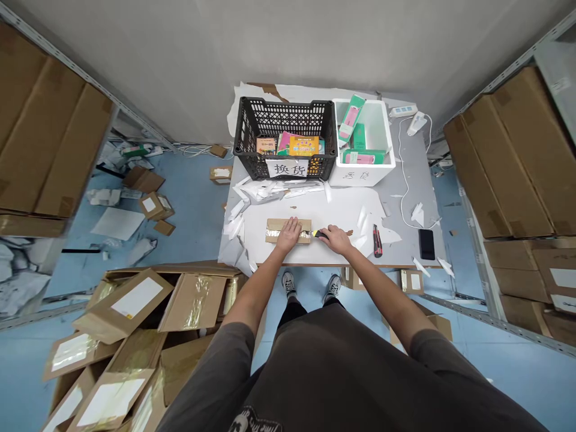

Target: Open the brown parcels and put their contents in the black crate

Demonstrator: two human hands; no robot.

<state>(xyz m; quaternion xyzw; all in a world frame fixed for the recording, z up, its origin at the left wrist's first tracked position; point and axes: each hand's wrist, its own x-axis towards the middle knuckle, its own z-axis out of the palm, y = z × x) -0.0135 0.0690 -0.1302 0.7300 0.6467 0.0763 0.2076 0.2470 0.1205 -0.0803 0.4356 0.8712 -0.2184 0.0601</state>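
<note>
Left of middle along the desk's (418, 180) near edge, cardboard box: a small carton (272, 230) lies a little in from that edge, its long side roughly parallel to it, with a strip of shiny tape running lengthwise.
Left hand: palm down (289, 234) over the box, fingers stretched out and resting on top, not clamped around it.
Right hand: closed (336, 239) around a yellow-and-black cutter (320, 234) just beside the box's right end; whether the blade touches the card cannot be told.
Steadying: firm, even pressure from the left palm should stop so light a box from sliding on the paper sheet (324, 207) beneath it.
Blade: a shallow angle seems best, biting the tape only and sparing whatever may lie inside.
Finger safety: the taped line runs under the left hand, so those fingers would be better off the blade's path.
Near edge, right of middle: a red-and-black knife (377, 241) is clear of the right hand.
Near right corner: a phone (427, 244) lies flat.
Far edge: a black crate (252, 163) of books stands left of a white bin (382, 171).
Left edge: torn paper scraps (234, 222) lie near the box; elbow room looks better without them.
</note>
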